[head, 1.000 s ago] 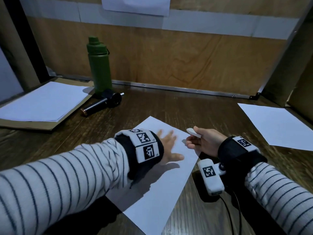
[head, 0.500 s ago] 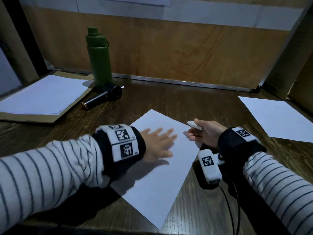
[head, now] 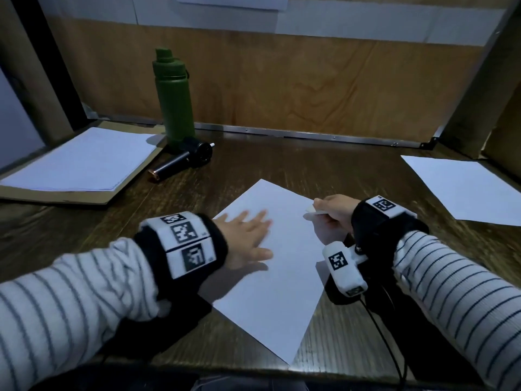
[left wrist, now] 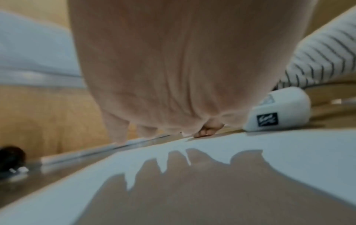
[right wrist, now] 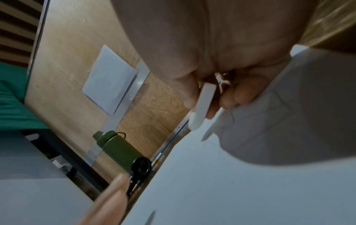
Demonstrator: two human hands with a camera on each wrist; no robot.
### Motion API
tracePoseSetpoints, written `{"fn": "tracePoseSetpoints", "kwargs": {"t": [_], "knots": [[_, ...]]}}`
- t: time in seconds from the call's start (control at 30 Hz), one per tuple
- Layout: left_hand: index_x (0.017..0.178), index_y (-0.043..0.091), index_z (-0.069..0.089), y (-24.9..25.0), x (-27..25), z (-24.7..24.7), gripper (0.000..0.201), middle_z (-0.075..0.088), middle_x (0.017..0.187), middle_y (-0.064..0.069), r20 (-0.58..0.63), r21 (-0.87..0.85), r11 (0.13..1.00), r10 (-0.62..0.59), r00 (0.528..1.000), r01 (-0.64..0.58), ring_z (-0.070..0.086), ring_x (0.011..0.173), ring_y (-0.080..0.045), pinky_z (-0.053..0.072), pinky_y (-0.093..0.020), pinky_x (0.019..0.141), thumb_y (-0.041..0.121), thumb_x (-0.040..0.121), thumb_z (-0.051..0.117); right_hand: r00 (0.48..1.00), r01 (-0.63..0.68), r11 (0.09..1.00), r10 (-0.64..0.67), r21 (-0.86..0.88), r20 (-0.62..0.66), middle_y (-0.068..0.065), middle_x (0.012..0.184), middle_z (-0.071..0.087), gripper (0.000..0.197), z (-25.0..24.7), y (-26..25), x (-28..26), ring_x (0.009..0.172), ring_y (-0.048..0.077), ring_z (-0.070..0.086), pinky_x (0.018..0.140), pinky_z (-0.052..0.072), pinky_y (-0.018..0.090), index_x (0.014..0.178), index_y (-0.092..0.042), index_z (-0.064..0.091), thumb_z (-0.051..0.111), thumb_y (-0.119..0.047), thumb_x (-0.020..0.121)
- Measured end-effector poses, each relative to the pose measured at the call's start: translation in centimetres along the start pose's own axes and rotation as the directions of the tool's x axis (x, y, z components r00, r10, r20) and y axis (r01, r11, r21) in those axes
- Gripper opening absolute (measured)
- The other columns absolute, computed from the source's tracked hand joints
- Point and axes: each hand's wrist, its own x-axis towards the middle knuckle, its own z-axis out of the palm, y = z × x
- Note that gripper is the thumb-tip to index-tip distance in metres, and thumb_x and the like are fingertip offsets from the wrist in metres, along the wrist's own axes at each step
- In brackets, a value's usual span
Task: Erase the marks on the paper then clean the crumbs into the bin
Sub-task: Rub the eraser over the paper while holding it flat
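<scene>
A white sheet of paper (head: 276, 266) lies slanted on the dark wooden desk (head: 352, 342) in front of me. My left hand (head: 245, 238) rests flat on its left part, fingers straight and spread. My right hand (head: 329, 214) hovers at the sheet's right edge and pinches a flat white eraser (head: 313, 211) between thumb and fingers. In the right wrist view the eraser (right wrist: 202, 105) points down toward the paper (right wrist: 231, 190), just above it. The left wrist view shows my palm (left wrist: 173, 68) over the paper (left wrist: 289, 159). No marks show clearly on the sheet. No bin is in view.
A green bottle (head: 173, 94) stands at the back left, with a black handheld device (head: 183, 160) lying before it. A stack of paper on cardboard (head: 79, 162) sits far left. Another white sheet (head: 462, 187) lies at the right. Wooden walls enclose the desk.
My left hand slid back and left across the sheet, staying flat. My right hand with the eraser came down closer to the paper's right edge.
</scene>
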Motion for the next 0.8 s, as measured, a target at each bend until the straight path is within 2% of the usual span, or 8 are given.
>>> {"fn": "tracePoseSetpoints", "kwargs": {"t": [0.13,0.23,0.33,0.4,0.53,0.63,0.7,0.8], "knots": [[0.149,0.027,-0.014,2.2,0.9,0.0,0.063,-0.022,0.156,0.006,0.043,-0.028,0.974,0.227,0.973,-0.226,-0.014,0.146,-0.021,-0.006,-0.038,0.116,0.050,0.099,0.016,1.000,-0.013,0.974,0.014,-0.227,0.002,0.008,0.060,0.041,0.038,0.3,-0.2,0.3,0.063,0.023,0.039,0.064,0.029,0.030,0.075,-0.004,0.055,0.043,-0.034,0.096],[0.151,0.020,0.002,0.0,0.7,0.6,0.076,0.001,0.160,-0.002,0.028,-0.078,0.990,-0.113,0.993,0.114,0.009,0.146,-0.026,0.009,-0.040,0.116,0.061,0.093,0.027,1.000,-0.002,0.966,0.006,-0.257,0.015,0.009,0.065,0.043,0.033,0.2,-0.1,0.5,0.070,0.024,0.040,0.070,0.029,0.030,0.090,-0.007,0.060,0.046,-0.036,0.094],[0.149,0.007,0.016,-2.1,0.1,0.2,0.085,0.013,0.157,-0.012,0.016,-0.017,0.921,-0.390,0.921,0.390,0.018,0.143,-0.029,0.017,-0.041,0.113,0.067,0.090,0.029,1.000,0.005,0.964,0.000,-0.265,0.017,0.013,0.076,0.050,0.036,0.1,0.2,1.0,0.077,0.026,0.047,0.075,0.032,0.031,0.092,-0.007,0.061,0.046,-0.039,0.094],[0.151,0.009,0.001,-1.9,0.6,0.0,0.086,-0.006,0.159,-0.007,-0.048,-0.037,0.949,-0.316,0.948,0.314,0.002,0.147,-0.026,0.011,-0.045,0.116,0.065,0.091,0.028,1.000,0.000,0.959,0.004,-0.284,0.011,0.012,0.075,0.053,0.038,0.0,0.2,1.4,0.076,0.026,0.050,0.076,0.034,0.031,0.087,-0.007,0.062,0.047,-0.041,0.093],[0.149,0.023,-0.013,0.1,2.2,0.0,0.070,-0.021,0.157,0.003,0.000,-0.083,0.993,0.080,0.997,-0.079,-0.011,0.146,-0.022,0.000,-0.044,0.118,0.057,0.096,0.017,1.000,-0.005,0.951,0.012,-0.310,0.020,0.008,0.060,0.045,0.040,0.0,0.3,1.7,0.060,0.023,0.043,0.068,0.031,0.031,0.076,-0.008,0.059,0.048,-0.042,0.092],[0.151,0.011,0.006,-1.6,3.1,0.9,0.085,0.004,0.159,-0.008,-0.010,-0.179,0.970,-0.170,0.985,0.166,0.012,0.145,-0.028,0.012,-0.041,0.117,0.065,0.090,0.032,1.000,0.004,0.944,0.006,-0.330,0.030,0.007,0.061,0.044,0.042,-0.1,0.2,1.6,0.059,0.022,0.042,0.063,0.030,0.031,0.099,-0.004,0.065,0.049,-0.042,0.092],[0.148,0.005,0.015,-2.8,2.7,1.1,0.093,0.015,0.157,-0.013,-0.014,-0.166,0.923,-0.353,0.935,0.346,0.020,0.143,-0.028,0.018,-0.041,0.116,0.070,0.085,0.034,1.000,0.005,0.938,0.006,-0.346,0.030,0.007,0.062,0.044,0.039,-0.1,0.2,1.5,0.063,0.023,0.043,0.067,0.031,0.030,0.092,-0.005,0.063,0.049,-0.042,0.092],[0.150,0.013,-0.009,-1.6,0.6,0.7,0.082,-0.017,0.158,-0.003,-0.055,0.062,0.992,-0.104,0.993,0.107,-0.008,0.147,-0.020,0.000,-0.043,0.118,0.065,0.091,0.016,0.999,-0.011,0.944,0.020,-0.329,0.025,0.006,0.058,0.042,0.039,-0.2,0.2,1.6,0.056,0.021,0.040,0.063,0.029,0.030,0.075,-0.009,0.056,0.050,-0.044,0.091]]}}
